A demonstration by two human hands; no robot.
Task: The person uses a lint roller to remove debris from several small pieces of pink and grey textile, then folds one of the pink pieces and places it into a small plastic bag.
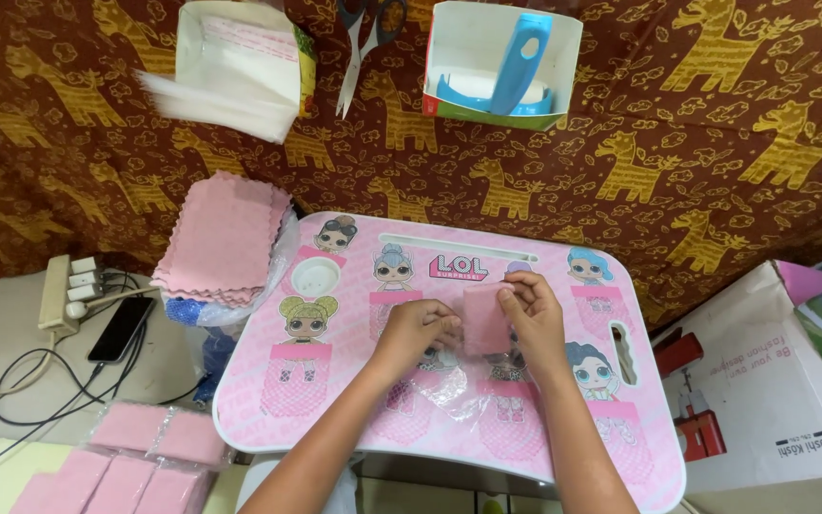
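Observation:
Both my hands meet over the middle of a small pink lap table [344,419] printed with cartoon dolls. My right hand [531,314] pinches the top and side of a folded pink cloth [486,322]. My left hand [418,328] grips the same cloth at its left edge. A clear plastic bag [449,388] lies on the table just below the cloth, partly under my wrists.
A stack of pink cloths [224,238] sits left of the table. Packed pink cloths [135,457] lie at bottom left. A phone [120,329], power strip [64,290], scissors [365,38], two open boxes [240,67] [501,62] and a cardboard box [773,381] surround the table.

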